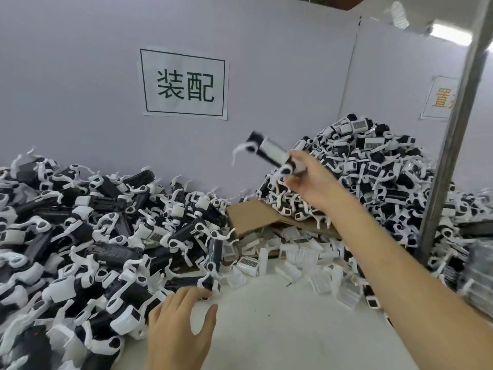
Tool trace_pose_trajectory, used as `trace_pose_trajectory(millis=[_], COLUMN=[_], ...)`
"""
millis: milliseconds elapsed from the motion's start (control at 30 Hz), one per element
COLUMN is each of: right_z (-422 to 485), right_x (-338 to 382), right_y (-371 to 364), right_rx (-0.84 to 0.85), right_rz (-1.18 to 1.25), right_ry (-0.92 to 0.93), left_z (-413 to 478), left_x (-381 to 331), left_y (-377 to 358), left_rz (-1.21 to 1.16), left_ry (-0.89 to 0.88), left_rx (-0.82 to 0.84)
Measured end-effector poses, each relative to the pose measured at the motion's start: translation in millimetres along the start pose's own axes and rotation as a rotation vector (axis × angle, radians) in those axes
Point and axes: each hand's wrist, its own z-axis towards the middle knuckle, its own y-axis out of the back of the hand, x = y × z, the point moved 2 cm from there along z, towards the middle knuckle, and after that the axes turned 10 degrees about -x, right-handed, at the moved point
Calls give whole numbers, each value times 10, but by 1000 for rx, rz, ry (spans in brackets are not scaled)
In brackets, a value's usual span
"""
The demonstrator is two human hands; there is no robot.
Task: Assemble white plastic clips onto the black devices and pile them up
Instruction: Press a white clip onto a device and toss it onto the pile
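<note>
"White clips (306, 252) lie loose on the table (266, 337), in front of a cardboard flap (256, 214). Where's the right hand (306, 180)?"

"Stretched out over the right pile (378, 177), with the arm across the table. Its fingers curl round the near end of a device (269, 153), black with a white clip on it. The far end sticks up to the left, clear of the pile. All of it is blurred."

"And the left hand (181, 319)?"

"Low in view, palm down over the table, fingers loosely spread and gripping nothing. The fingertips touch a second device (186, 283) lying at the edge of the left pile (80, 236)."

"What's in the piles?"

"Black devices with white parts, heaped on both sides. The right pile stands taller, in the corner against the wall (266, 62). The left one spreads wide and low along it. The cardboard and loose clips sit between the two."

"Anything else?"

"A paper sign (184, 84) with two green characters is on the wall. A second sign (440, 97) at the right has orange print and is partly hidden by a grey metal post (453, 129), which stands in front of the right pile."
</note>
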Motion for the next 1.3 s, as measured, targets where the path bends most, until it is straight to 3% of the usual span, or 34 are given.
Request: trace_pose_trajectory(millis=[133,233,300,367,467,600,733,967,1300], right_z=[470,560,530,486,448,399,342,360,284], right_x=[1198,1292,1030,622,-78,-894,-1610,-1973,-1926], right_y=[139,17,-148,-350,-625,-938,-1081,-1032,-1131], right_rx=[-227,-472,-525,-413,-85,300,442,144,126], right_rz=[435,195,-26,-216,-727,-1380,-1447,-1360,-1387], right_ry=[222,330,396,336,216,276,276,528,542], left_z=[3,-6,-12,-19,1,17,34,24,28], left_x=[24,18,13,22,45,51,44,50,18], left_y=[-40,-47,-49,-42,-49,-35,5,-15,42], left_rz=[44,65,66,59,34,34,65,-2,-25], left_ry=[11,16,26,59,128,192,234,242,233], left_rx=[33,24,46,69,121,151,185,188,169])
